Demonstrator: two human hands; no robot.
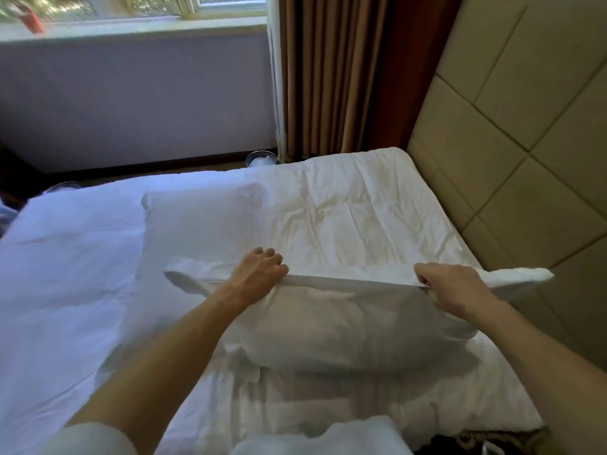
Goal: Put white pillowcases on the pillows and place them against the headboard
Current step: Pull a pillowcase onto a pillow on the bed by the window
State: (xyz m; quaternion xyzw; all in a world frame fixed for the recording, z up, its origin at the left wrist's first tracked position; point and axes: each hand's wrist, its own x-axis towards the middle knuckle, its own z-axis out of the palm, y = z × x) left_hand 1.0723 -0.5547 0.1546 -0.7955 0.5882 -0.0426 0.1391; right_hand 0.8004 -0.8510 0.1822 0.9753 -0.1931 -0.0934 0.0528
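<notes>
Two bare forearms reach from the near edge over the bed (pixel 65 274). The left hand (pixel 259 269) and right hand (pixel 453 284) each curl tightly round the hem of a white pillowcase (pixel 328 320), pulled taut between them, beside the headboard (pixel 509 142) at right. Cloth hides what fills it; a second pillow (pixel 203 218) lies farther left.

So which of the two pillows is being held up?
The nearer pillow, gripped by the left hand and right hand; the other pillow lies flat beyond.
</notes>
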